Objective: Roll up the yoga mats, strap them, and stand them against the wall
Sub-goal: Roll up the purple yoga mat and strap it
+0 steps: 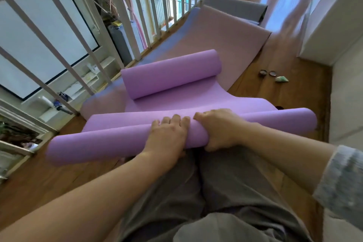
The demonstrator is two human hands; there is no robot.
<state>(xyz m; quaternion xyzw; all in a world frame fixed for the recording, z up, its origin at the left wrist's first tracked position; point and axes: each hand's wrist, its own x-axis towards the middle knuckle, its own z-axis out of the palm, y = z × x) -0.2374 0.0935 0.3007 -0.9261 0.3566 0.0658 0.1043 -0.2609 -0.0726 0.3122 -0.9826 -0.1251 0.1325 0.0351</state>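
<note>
A purple yoga mat (110, 139) lies across the wooden floor in front of my knees, its near end curled into a roll. My left hand (167, 135) presses on top of the roll at its middle, fingers spread slightly. My right hand (218, 129) wraps around the roll right beside it, thumb underneath. The far end of the same mat is curled into a second roll (170, 73). Beneath it, a pink mat (225, 31) lies flat, running away from me, and a grey mat (235, 6) lies beyond that. No strap is visible.
A white railing (82, 45) runs along the left of the mats. A white wall (334, 15) stands on the right. Two small round dishes (268, 73) and a green triangular object (281, 79) sit on the floor to the right of the mats.
</note>
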